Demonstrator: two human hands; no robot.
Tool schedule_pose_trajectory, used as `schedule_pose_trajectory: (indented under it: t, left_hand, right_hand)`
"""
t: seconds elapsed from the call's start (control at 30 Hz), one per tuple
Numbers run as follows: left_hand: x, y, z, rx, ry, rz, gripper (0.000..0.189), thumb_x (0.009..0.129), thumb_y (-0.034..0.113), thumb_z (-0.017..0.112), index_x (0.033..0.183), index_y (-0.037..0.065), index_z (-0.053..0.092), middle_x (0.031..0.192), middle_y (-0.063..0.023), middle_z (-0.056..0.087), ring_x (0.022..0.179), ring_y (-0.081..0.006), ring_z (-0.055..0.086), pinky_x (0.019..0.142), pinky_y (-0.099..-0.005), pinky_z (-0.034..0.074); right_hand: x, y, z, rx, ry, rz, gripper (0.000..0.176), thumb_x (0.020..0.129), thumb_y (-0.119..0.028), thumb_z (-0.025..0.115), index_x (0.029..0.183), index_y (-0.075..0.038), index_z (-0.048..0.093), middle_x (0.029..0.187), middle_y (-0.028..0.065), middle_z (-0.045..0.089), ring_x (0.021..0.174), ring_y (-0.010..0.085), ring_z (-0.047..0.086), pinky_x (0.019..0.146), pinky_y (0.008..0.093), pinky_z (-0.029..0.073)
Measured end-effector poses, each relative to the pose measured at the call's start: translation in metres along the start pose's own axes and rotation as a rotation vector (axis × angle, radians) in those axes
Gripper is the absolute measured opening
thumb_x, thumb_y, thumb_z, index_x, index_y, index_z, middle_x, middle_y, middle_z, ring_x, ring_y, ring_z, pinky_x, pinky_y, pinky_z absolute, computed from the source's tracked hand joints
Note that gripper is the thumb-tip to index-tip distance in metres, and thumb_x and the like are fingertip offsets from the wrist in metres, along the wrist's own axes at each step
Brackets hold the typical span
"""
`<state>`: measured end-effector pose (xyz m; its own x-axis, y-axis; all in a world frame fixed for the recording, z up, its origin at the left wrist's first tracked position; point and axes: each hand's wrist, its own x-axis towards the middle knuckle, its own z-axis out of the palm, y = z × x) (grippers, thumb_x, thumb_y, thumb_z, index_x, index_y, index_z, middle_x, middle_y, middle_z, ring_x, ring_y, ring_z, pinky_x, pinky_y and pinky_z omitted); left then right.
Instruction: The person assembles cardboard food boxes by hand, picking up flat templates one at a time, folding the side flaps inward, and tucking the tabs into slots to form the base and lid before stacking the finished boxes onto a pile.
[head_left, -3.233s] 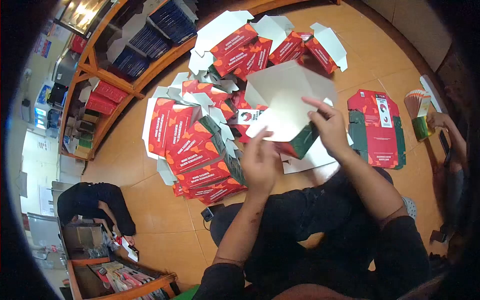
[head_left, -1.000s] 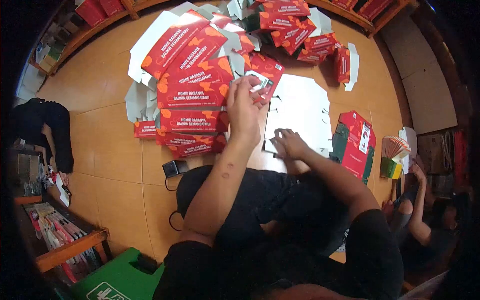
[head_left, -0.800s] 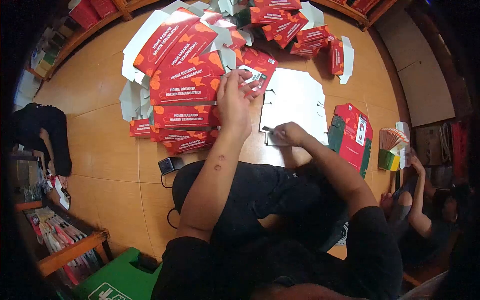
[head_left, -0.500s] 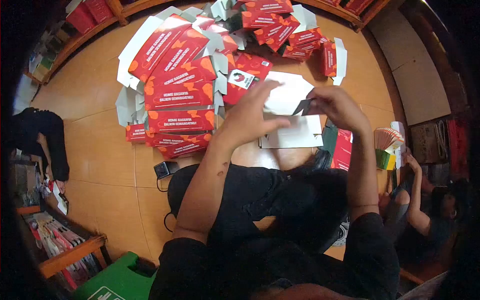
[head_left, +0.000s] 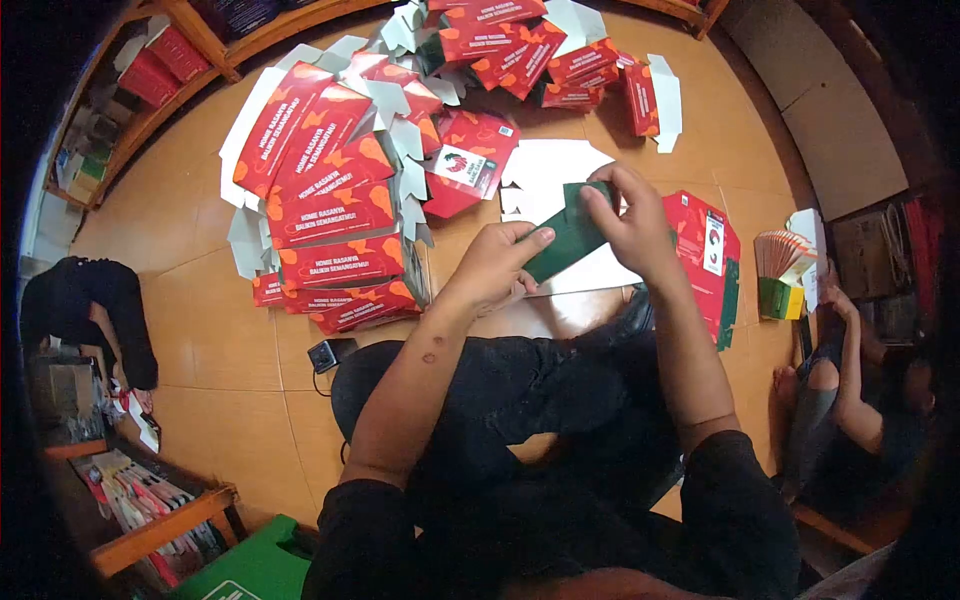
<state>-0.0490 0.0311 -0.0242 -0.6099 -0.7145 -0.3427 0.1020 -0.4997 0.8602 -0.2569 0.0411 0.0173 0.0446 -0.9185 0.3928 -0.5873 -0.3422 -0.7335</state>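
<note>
I sit on a wooden floor with a flat carton blank (head_left: 572, 232) lifted in front of me, its dark green panel facing up. My left hand (head_left: 493, 267) grips its near lower end. My right hand (head_left: 625, 222) pinches its upper right part. Under it lies a pile of flat blanks, white side up (head_left: 545, 172). A fanned row of folded red cartons (head_left: 325, 215) lies to the left of my hands. A stack of flat red and green blanks (head_left: 708, 250) sits just right of my right forearm.
More red cartons (head_left: 520, 45) are scattered at the back near wooden shelves (head_left: 215, 30). A small black device with a cable (head_left: 323, 354) lies by my left knee. One person crouches at the far left (head_left: 90, 310); another sits at the right (head_left: 850, 380) by a stack of paper cups (head_left: 785, 265).
My left hand left the red cartons and joined my right hand. My right hand raised one blank off the white pile, and both hands now hold it green side up.
</note>
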Motion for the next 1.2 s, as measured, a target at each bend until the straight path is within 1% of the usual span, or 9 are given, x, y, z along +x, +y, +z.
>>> schedule_pose_trajectory:
  t: [0.17, 0.4, 0.5, 0.57, 0.63, 0.73, 0.9, 0.97, 1.2]
  left_hand:
    - [0.006, -0.006, 0.002, 0.187, 0.086, 0.084, 0.033, 0.1, 0.028, 0.055, 0.108, -0.003, 0.065, 0.083, -0.005, 0.067, 0.063, -0.0102, 0.062, 0.051, -0.0211, 0.05]
    - [0.002, -0.003, 0.004, 0.415, 0.094, 0.112, 0.03, 0.099, 0.026, 0.057, 0.1, -0.002, 0.067, 0.075, -0.0041, 0.062, 0.051, -0.01, 0.054, 0.048, -0.0249, 0.045]
    - [-0.005, 0.007, 0.01, 0.58, 0.172, 0.16, 0.027, 0.099, 0.023, 0.056, 0.101, -0.002, 0.067, 0.075, -0.0046, 0.062, 0.051, -0.0108, 0.055, 0.05, -0.0263, 0.045]
    - [-0.012, 0.02, 0.014, 0.692, 0.237, 0.22, 0.026, 0.099, 0.021, 0.055, 0.101, -0.001, 0.067, 0.075, -0.0049, 0.062, 0.054, -0.0111, 0.056, 0.052, -0.027, 0.046]
    - [-0.025, 0.033, 0.014, 0.968, 0.666, 0.809, 0.023, 0.099, 0.017, 0.054, 0.101, 0.0, 0.068, 0.077, -0.0051, 0.062, 0.063, -0.0098, 0.058, 0.058, -0.0258, 0.045]
    - [-0.051, 0.045, 0.021, 0.566, 0.734, 0.628, 0.021, 0.1, 0.015, 0.053, 0.101, 0.001, 0.069, 0.078, -0.0056, 0.063, 0.07, -0.0077, 0.059, 0.061, -0.0243, 0.044]
    - [-0.023, 0.025, 0.025, 0.47, 0.437, 0.367, 0.039, 0.102, 0.018, 0.052, 0.138, 0.003, 0.048, 0.077, -0.006, 0.063, 0.062, -0.0064, 0.057, 0.053, -0.0215, 0.042]
    - [-0.011, 0.019, 0.021, 0.379, 0.339, 0.325, 0.049, 0.104, 0.028, 0.047, 0.148, 0.011, 0.033, 0.066, -0.0054, 0.062, 0.039, -0.0048, 0.043, 0.038, -0.0188, 0.034]
    - [0.003, 0.013, 0.001, 0.163, 0.171, 0.235, 0.034, 0.105, 0.033, 0.045, 0.13, 0.01, 0.045, 0.065, -0.006, 0.059, 0.038, -0.0074, 0.042, 0.036, -0.0211, 0.035]
  right_hand:
    - [-0.004, -0.007, 0.0, -0.168, 0.121, -0.039, 0.018, 0.087, -0.017, 0.066, 0.089, 0.001, 0.061, 0.085, 0.0133, 0.06, 0.074, 0.0272, 0.059, 0.067, 0.0354, 0.047]
    - [-0.008, 0.007, -0.002, -0.07, -0.276, -0.306, 0.014, 0.09, -0.014, 0.064, 0.094, 0.0, 0.063, 0.094, 0.0137, 0.065, 0.086, 0.031, 0.062, 0.081, 0.0374, 0.049]
    - [-0.006, 0.004, -0.015, -0.084, -0.605, 0.129, 0.022, 0.093, -0.023, 0.059, 0.094, -0.001, 0.063, 0.084, 0.0166, 0.064, 0.081, 0.0302, 0.063, 0.075, 0.0365, 0.049]
    - [-0.004, 0.013, -0.024, -0.037, -0.498, 0.121, 0.025, 0.094, -0.025, 0.058, 0.093, -0.001, 0.063, 0.082, 0.0182, 0.064, 0.079, 0.0328, 0.063, 0.073, 0.0391, 0.049]
    - [-0.003, 0.017, -0.031, 0.048, -0.322, 0.186, 0.03, 0.095, -0.029, 0.056, 0.09, 0.0, 0.062, 0.076, 0.0171, 0.062, 0.071, 0.0274, 0.061, 0.068, 0.0388, 0.047]
    - [0.002, 0.024, -0.04, 0.153, -0.179, 0.3, 0.033, 0.097, -0.03, 0.056, 0.087, 0.001, 0.06, 0.071, 0.0101, 0.057, 0.067, 0.0163, 0.054, 0.065, 0.0335, 0.045]
    - [0.001, 0.03, -0.035, 0.458, -0.127, 0.373, 0.031, 0.1, -0.029, 0.053, 0.085, -0.003, 0.056, 0.071, -0.0042, 0.048, 0.067, 0.0067, 0.043, 0.061, 0.0259, 0.04]
    - [-0.001, 0.027, -0.032, 0.519, -0.135, 0.247, 0.029, 0.101, -0.028, 0.053, 0.085, -0.005, 0.054, 0.071, -0.0066, 0.046, 0.066, 0.0049, 0.04, 0.06, 0.0243, 0.038]
    - [-0.004, 0.013, -0.033, 0.457, -0.278, 0.233, 0.029, 0.1, -0.028, 0.054, 0.085, -0.003, 0.055, 0.07, -0.0039, 0.048, 0.068, 0.0063, 0.043, 0.061, 0.0265, 0.04]
